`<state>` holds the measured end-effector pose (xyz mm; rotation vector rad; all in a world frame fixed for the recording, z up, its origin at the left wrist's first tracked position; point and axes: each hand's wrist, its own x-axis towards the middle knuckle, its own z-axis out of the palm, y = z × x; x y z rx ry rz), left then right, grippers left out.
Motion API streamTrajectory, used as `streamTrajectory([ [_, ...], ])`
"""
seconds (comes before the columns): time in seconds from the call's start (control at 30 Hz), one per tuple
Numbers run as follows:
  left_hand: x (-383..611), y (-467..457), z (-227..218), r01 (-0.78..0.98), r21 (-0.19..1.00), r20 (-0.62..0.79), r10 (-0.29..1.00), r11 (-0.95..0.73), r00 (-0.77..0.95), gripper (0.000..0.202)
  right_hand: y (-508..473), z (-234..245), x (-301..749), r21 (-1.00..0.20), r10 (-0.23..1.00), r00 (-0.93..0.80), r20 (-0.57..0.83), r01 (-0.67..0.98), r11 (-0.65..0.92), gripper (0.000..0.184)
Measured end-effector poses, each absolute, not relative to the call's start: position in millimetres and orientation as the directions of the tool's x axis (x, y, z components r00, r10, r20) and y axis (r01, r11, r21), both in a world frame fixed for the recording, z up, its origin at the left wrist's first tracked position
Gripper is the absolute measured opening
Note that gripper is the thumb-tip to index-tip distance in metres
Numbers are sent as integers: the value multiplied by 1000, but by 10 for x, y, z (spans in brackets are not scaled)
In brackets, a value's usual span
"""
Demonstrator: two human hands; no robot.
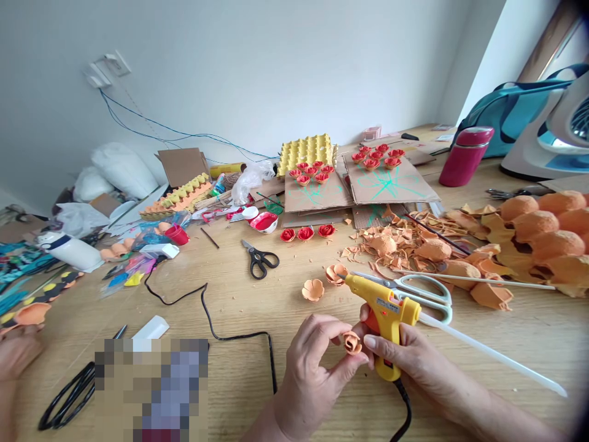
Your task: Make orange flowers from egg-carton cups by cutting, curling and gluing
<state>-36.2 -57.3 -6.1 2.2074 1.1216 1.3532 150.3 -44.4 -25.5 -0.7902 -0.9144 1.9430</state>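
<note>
Pinched in the fingers of my left hand (pixel 313 368) is a small orange egg-carton flower (pixel 352 342) with curled inner petals. My right hand (pixel 414 353) is wrapped round the handle of a yellow hot glue gun (pixel 384 307), whose nozzle points up and left. A long white glue stick (pixel 497 353) sticks out of its back. Just beyond lie two open orange petal cups, one (pixel 313 290) in full view and another (pixel 337 274) by the nozzle tip. Behind the gun rest pale-green-handled scissors (pixel 426 294), partly covered by it.
Black-handled scissors (pixel 260 259) lie mid-table near three red flowers (pixel 305 234) and a bowl of red paint (pixel 264 222). Cardboard sheets (pixel 391 184) bear more red flowers. Orange scraps (pixel 414 242) and egg trays (pixel 543 227) crowd the right. Another person's hand (pixel 21 353) is at far left.
</note>
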Motion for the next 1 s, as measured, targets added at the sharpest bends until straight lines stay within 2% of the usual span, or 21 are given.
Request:
streamTrajectory([
  [0.13, -383, -551, -16, 454, 639, 609, 769, -621, 196, 23, -436, -226, 1514, -865, 890, -419, -179, -365, -345, 38],
  [0.23, -462, -489, 17, 520, 639, 612, 784, -567, 103, 22, -425, -197, 1534, -878, 905, -390, -171, -356, -320, 34],
  [0.37, -633, -352, 9, 621, 685, 544, 835, -382, -86, 16, -414, -153, 1577, -872, 925, -346, -158, -390, -295, 35],
  [0.47, -752, -251, -35, 677, 683, 488, 861, -275, -143, 18, -413, -120, 1605, -865, 936, -316, -153, -415, -281, 33],
  [0.63, -870, -151, -106, 783, 587, 460, 881, -205, -114, 17, -410, -87, 1621, -860, 948, -280, -148, -438, -264, 29],
  [0.87, -918, -98, -201, 905, 401, 411, 910, -139, -43, 23, -421, -111, 1652, -911, 957, -246, -151, -341, -232, 27],
  [1.0, -911, -88, -239, 923, 369, 363, 931, -111, -34, 22, -417, -122, 1666, -922, 960, -233, -153, -316, -224, 25],
])
